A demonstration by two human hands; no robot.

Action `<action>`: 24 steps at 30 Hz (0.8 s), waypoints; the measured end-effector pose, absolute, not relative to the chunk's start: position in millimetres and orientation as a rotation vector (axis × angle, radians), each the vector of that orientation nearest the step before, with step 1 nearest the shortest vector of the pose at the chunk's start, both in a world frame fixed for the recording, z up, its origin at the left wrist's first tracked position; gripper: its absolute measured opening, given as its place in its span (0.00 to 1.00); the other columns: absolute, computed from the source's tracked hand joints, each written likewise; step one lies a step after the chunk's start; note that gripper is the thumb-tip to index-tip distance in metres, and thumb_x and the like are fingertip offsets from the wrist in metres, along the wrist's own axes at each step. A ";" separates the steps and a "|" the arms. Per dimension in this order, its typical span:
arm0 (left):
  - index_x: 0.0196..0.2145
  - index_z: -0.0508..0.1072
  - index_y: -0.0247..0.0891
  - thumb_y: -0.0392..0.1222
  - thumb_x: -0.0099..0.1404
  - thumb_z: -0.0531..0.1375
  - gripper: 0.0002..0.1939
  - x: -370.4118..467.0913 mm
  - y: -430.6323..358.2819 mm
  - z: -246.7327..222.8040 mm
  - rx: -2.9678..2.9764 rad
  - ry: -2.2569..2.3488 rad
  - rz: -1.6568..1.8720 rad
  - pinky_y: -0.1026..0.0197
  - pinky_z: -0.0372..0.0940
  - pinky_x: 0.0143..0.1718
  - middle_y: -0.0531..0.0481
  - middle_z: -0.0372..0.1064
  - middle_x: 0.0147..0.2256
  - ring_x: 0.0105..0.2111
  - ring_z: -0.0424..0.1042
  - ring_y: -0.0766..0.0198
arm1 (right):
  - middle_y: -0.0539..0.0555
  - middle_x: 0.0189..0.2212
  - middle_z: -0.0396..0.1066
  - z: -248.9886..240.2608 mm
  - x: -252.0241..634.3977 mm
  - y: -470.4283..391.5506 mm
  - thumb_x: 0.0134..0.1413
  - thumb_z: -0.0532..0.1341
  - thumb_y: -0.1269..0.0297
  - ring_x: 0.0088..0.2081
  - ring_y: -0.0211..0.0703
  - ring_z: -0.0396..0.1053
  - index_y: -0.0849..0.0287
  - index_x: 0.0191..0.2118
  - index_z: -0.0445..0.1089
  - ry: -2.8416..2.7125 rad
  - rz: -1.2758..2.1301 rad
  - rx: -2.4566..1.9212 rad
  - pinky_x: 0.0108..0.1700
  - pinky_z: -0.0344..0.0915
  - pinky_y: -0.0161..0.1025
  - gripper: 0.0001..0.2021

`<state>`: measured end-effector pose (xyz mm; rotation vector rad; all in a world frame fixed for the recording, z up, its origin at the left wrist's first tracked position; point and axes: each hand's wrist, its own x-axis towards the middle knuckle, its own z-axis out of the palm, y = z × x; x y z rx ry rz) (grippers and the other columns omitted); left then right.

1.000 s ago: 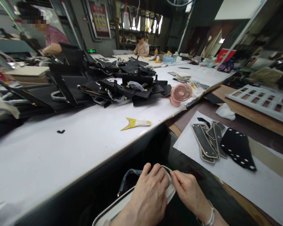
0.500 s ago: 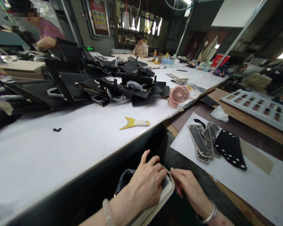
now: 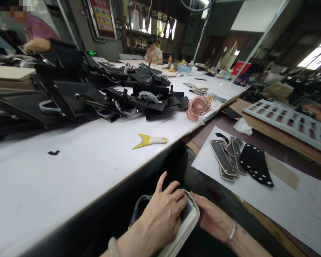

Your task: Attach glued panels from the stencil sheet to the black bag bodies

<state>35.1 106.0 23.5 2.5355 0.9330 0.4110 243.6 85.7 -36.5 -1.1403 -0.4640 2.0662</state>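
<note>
A handbag with a pale-edged side (image 3: pixel 189 220) is held low in front of me, below the table edge. Its handle (image 3: pixel 138 207), in clear plastic wrap, loops out on the left; most of the body is in shadow or behind my arm. Over its top lies my left hand (image 3: pixel 164 210), fingers bent onto the dark inset near the upper end and one finger raised. From the right, my right hand (image 3: pixel 207 214) closes around the rounded corner, thumb near the rim and the other fingers mostly hidden behind it.
A yellow forked tool (image 3: pixel 149 140) and a black scrap (image 3: pixel 54 152) lie on the white table (image 3: pixel 77 185). Black bags (image 3: pixel 147 103) are heaped behind, beside a pink fan (image 3: pixel 199 106). Rightward, black strap pieces (image 3: pixel 224 159) rest on paper. Co-workers sit or stand farther off.
My right hand has come in against the corner, its fingers now wrapping behind the edge. The left hand stays on the bag. The view has shifted slightly to the right.
</note>
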 end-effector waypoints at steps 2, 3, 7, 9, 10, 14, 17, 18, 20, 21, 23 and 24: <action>0.49 0.70 0.42 0.36 0.66 0.54 0.15 31.2 107.2 24.9 2.516 0.898 0.402 0.42 0.19 0.68 0.53 0.72 0.50 0.62 0.58 0.57 | 0.50 0.32 0.72 -32.6 244.5 87.2 0.57 0.67 0.58 0.31 0.35 0.67 0.59 0.44 0.75 -0.502 2.094 -1.146 0.37 0.65 0.36 0.12; 0.51 0.69 0.43 0.36 0.66 0.54 0.16 28.9 107.9 25.5 2.504 0.882 0.401 0.42 0.19 0.68 0.53 0.72 0.51 0.63 0.57 0.57 | 0.51 0.33 0.72 -30.5 245.0 87.7 0.58 0.66 0.58 0.31 0.36 0.67 0.58 0.45 0.75 -0.529 2.104 -1.155 0.37 0.65 0.36 0.13; 0.52 0.69 0.44 0.36 0.67 0.53 0.17 19.9 111.2 25.8 2.473 0.822 0.387 0.44 0.18 0.68 0.55 0.71 0.55 0.65 0.54 0.58 | 0.54 0.35 0.72 -23.2 247.0 89.2 0.61 0.63 0.55 0.33 0.36 0.67 0.57 0.51 0.73 -0.664 2.127 -1.216 0.38 0.65 0.37 0.17; 0.52 0.69 0.44 0.36 0.68 0.53 0.16 16.8 112.6 25.0 2.467 0.795 0.372 0.44 0.18 0.68 0.55 0.70 0.56 0.66 0.52 0.57 | 0.53 0.35 0.72 -20.0 248.4 91.2 0.61 0.63 0.53 0.32 0.35 0.67 0.57 0.52 0.73 -0.736 2.139 -1.246 0.37 0.65 0.36 0.18; 0.51 0.69 0.43 0.36 0.68 0.53 0.16 15.7 113.2 24.6 2.467 0.780 0.368 0.43 0.18 0.68 0.55 0.70 0.56 0.67 0.52 0.56 | 0.53 0.34 0.72 -18.2 249.4 93.0 0.60 0.64 0.53 0.32 0.35 0.67 0.57 0.52 0.74 -0.777 2.146 -1.257 0.37 0.65 0.35 0.19; 0.51 0.70 0.42 0.34 0.66 0.52 0.17 13.3 115.1 23.9 2.476 0.739 0.371 0.42 0.17 0.68 0.54 0.71 0.56 0.67 0.50 0.56 | 0.53 0.37 0.73 -7.9 256.2 108.2 0.59 0.64 0.50 0.36 0.35 0.68 0.55 0.54 0.73 -0.983 2.231 -1.324 0.41 0.66 0.35 0.22; 0.50 0.71 0.43 0.33 0.65 0.52 0.18 11.7 116.6 26.5 2.454 0.725 0.377 0.40 0.19 0.68 0.54 0.72 0.55 0.67 0.50 0.57 | 0.53 0.42 0.74 2.1 261.0 125.8 0.58 0.64 0.47 0.41 0.39 0.70 0.51 0.56 0.71 -1.245 2.282 -1.455 0.45 0.67 0.37 0.24; 0.49 0.72 0.44 0.33 0.65 0.52 0.18 10.9 116.8 28.5 2.430 0.721 0.373 0.37 0.21 0.68 0.54 0.72 0.54 0.67 0.51 0.57 | 0.53 0.43 0.74 5.6 261.6 131.4 0.58 0.63 0.46 0.42 0.40 0.70 0.50 0.57 0.71 -1.364 2.278 -1.500 0.44 0.67 0.36 0.24; 0.48 0.72 0.47 0.31 0.65 0.51 0.19 7.8 116.1 34.0 2.358 0.720 0.364 0.32 0.26 0.67 0.57 0.72 0.55 0.66 0.54 0.59 | 0.52 0.45 0.74 12.5 260.2 140.5 0.59 0.61 0.45 0.44 0.43 0.70 0.47 0.59 0.69 -1.626 2.229 -1.581 0.40 0.68 0.34 0.25; 0.49 0.72 0.50 0.30 0.65 0.50 0.21 5.2 115.0 37.2 2.318 0.731 0.370 0.31 0.31 0.67 0.58 0.70 0.56 0.65 0.57 0.60 | 0.52 0.45 0.74 15.8 258.1 143.7 0.60 0.60 0.45 0.45 0.44 0.70 0.46 0.60 0.68 -1.746 2.189 -1.622 0.37 0.68 0.33 0.25; 0.53 0.69 0.54 0.30 0.66 0.50 0.24 -3.3 111.3 42.7 2.270 0.783 0.404 0.31 0.44 0.66 0.59 0.66 0.59 0.62 0.62 0.62 | 0.52 0.43 0.73 22.1 252.1 147.7 0.61 0.58 0.47 0.43 0.46 0.70 0.45 0.61 0.66 -1.931 2.108 -1.716 0.32 0.68 0.31 0.24; 0.55 0.68 0.55 0.31 0.66 0.50 0.25 -9.5 108.6 44.0 2.278 0.815 0.428 0.32 0.50 0.64 0.59 0.65 0.60 0.60 0.64 0.61 | 0.52 0.42 0.73 25.0 248.7 148.9 0.62 0.57 0.49 0.42 0.45 0.70 0.45 0.62 0.65 -1.995 2.069 -1.762 0.30 0.68 0.31 0.24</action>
